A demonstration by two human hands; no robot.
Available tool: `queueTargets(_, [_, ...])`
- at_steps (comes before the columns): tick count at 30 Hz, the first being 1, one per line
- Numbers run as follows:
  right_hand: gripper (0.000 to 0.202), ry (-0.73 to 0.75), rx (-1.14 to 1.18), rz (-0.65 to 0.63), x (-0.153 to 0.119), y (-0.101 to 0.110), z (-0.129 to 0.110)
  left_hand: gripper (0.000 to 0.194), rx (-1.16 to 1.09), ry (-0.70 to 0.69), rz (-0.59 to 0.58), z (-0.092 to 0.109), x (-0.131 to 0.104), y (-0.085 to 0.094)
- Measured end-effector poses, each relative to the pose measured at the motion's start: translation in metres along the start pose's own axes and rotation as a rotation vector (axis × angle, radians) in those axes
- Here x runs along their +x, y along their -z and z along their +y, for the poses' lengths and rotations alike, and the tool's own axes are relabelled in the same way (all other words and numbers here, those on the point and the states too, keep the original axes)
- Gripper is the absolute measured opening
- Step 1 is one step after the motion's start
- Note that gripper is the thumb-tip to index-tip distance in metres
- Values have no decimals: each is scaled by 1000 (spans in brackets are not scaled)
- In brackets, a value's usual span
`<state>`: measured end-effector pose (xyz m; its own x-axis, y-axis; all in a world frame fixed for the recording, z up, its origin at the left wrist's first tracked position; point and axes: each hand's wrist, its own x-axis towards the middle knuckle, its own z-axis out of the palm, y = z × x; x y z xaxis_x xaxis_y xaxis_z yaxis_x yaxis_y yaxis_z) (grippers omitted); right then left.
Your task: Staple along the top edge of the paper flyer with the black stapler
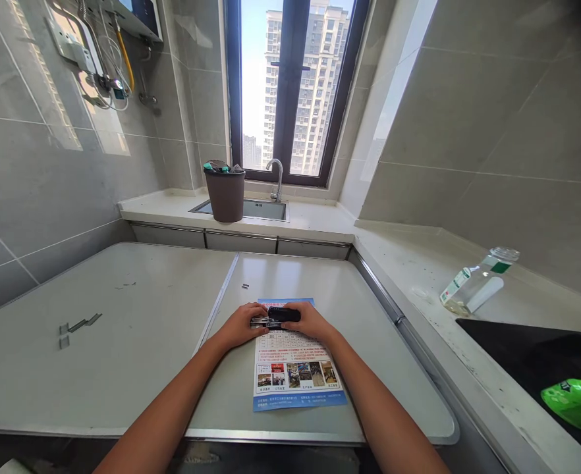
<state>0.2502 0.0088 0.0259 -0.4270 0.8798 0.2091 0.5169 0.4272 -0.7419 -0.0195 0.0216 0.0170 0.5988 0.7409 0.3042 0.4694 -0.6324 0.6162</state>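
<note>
A black stapler [284, 315] lies sideways over the upper part of a printed flyer [298, 355] on the white tabletop. My right hand [311, 321] is closed around its black right end, thumb along the top. At the other end, my left hand [244, 324] is closed with its fingers on the silvery metal part of the stapler. Whether the stapler's top is lifted is hard to make out. Beyond the flyer, a small dark strip of staples [245, 286] rests on the table.
More staple strips [78, 325] lie on the left of the white table [137, 375]. A brown bin [226, 194] stands by the sink [265, 209] under the window. On the right counter are a tilted clear bottle [483, 283] and a green packet [577, 401] on a black surface.
</note>
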Motion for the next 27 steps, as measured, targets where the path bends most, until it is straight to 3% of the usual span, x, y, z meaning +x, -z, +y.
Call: queueTargets(27, [32, -9, -57, 3, -1, 3, -8, 23, 29, -25, 5, 0, 1, 1])
